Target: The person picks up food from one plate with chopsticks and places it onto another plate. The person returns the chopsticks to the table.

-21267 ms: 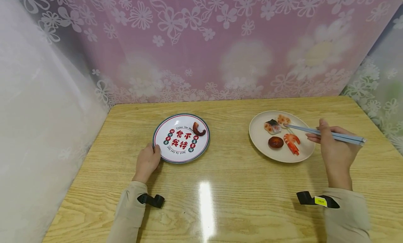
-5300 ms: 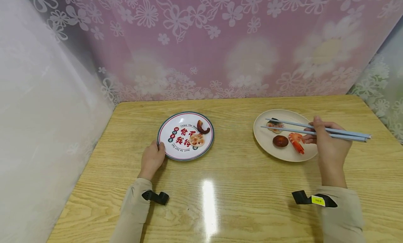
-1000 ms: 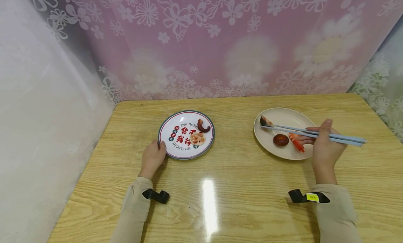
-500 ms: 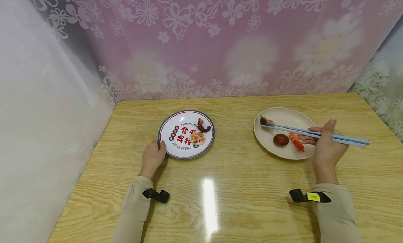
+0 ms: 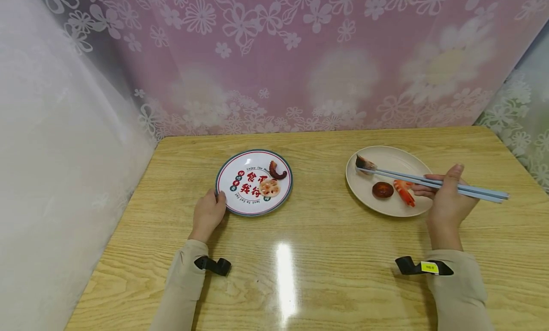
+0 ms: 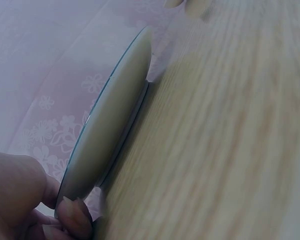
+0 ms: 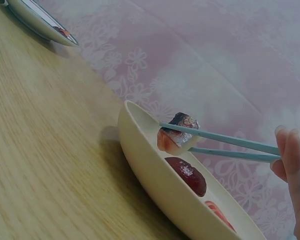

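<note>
Person, long slvs both arms, beige/khaki, plain fabric. L sleeve (image 5: 180,285): soft creases nr cuff. R sleeve (image 5: 460,290): same col., some folds twd bottom of head view. Cuffs end approx. at wrists; L hand (image 5: 208,215) & R hand (image 5: 447,214) bare past that. L strap (image 5: 200,263): blk, worn over slv, w/ L cam unit (image 5: 223,267), blk, boxy, on inner side. R strap (image 5: 446,268) & R cam unit (image 5: 404,265): matching blk, plus sm. rect. yellow label (image 5: 430,267) w/ dark print, too tiny to read.
</note>
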### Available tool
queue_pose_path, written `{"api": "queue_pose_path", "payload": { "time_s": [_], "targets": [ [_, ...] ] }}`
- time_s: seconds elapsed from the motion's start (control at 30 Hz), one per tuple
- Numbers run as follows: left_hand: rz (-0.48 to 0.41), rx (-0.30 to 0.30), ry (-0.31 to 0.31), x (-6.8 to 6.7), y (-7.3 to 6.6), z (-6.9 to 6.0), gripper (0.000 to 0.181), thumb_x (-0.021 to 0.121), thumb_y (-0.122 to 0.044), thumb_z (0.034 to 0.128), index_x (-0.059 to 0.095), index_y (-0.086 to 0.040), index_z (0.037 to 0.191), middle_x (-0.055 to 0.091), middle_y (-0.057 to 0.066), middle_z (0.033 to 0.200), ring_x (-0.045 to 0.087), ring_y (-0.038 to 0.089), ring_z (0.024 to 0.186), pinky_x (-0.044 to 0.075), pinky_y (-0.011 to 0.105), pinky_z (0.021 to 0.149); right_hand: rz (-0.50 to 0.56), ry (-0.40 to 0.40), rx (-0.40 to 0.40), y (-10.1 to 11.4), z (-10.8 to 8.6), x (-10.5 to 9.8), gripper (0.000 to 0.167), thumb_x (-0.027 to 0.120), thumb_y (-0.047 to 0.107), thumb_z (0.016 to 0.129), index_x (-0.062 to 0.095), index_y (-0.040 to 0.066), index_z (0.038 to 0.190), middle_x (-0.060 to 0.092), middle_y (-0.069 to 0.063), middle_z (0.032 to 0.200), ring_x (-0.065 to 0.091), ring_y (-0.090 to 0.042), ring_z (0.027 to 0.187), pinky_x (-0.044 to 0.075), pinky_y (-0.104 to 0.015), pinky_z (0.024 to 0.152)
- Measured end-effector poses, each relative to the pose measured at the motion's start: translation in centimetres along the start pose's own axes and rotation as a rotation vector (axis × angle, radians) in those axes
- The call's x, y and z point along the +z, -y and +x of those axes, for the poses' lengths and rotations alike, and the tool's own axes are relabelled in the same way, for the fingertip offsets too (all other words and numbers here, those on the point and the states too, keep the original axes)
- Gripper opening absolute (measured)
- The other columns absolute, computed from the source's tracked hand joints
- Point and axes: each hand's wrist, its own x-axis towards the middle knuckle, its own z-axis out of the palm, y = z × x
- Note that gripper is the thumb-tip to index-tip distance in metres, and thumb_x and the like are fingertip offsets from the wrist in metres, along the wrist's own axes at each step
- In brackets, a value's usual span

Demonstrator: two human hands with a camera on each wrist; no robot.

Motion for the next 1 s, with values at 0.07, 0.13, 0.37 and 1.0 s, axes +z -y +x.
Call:
{"api": "queue_pose_path", "payload": {
  "time_s": [0.07, 0.13, 0.37, 1.0],
  "targets": [
    [0.0, -0.001, 0.001, 0.01, 0.0, 0.02, 0.031, 0.037, -0.025, 0.1016, 0.054, 0.001, 0.101, 0.055, 0.009, 0.061, 0.052, 0.017, 0.044, 0.04, 0.03, 0.044, 0.033, -0.008, 0.015, 0.07, 0.05, -0.01, 0.048, 0.058, 0.036, 0.093, 0.066, -0.009, 0.079, 0.067, -0.013, 0.062, 0.063, -0.021, 0.043, 0.049, -0.028, 0.042],
    [0.0, 0.001, -0.001, 0.0, -0.01, 0.01, 0.031, 0.037, -0.025, 0.1015, 0.054, 0.001, 0.1, 0.055, 0.009, 0.06, 0.052, 0.017, 0.043, 0.039, 0.03, 0.044, 0.071, -0.018, 0.035, 0.16, 0.09, 0.0, 0.047, 0.059, 0.035, 0.093, 0.064, -0.01, 0.081, 0.067, -0.014, 0.063, 0.063, -0.022, 0.042, 0.049, -0.029, 0.041],
    [-0.008, -0.001, 0.001, -0.03, -0.08, -0.05, 0.031, 0.038, -0.024, 0.1016, 0.054, 0.002, 0.101, 0.055, 0.009, 0.06, 0.051, 0.017, 0.043, 0.039, 0.029, 0.043, 0.14, -0.029, 0.061, 0.39, 0.16, 0.07, 0.047, 0.06, 0.034, 0.092, 0.062, -0.012, 0.082, 0.066, -0.017, 0.063, 0.062, -0.025, 0.041, 0.049, -0.031, 0.041],
    [-0.009, 0.007, -0.001, -0.03, -0.1, -0.1, 0.031, 0.037, -0.023, 0.1018, 0.054, 0.002, 0.102, 0.055, 0.009, 0.06, 0.052, 0.017, 0.043, 0.039, 0.029, 0.044, 0.148, -0.01, 0.053, 0.64, 0.13, 0.1, 0.048, 0.06, 0.033, 0.092, 0.064, -0.014, 0.08, 0.067, -0.017, 0.063, 0.063, -0.025, 0.042, 0.048, -0.029, 0.04]
  ]
}}
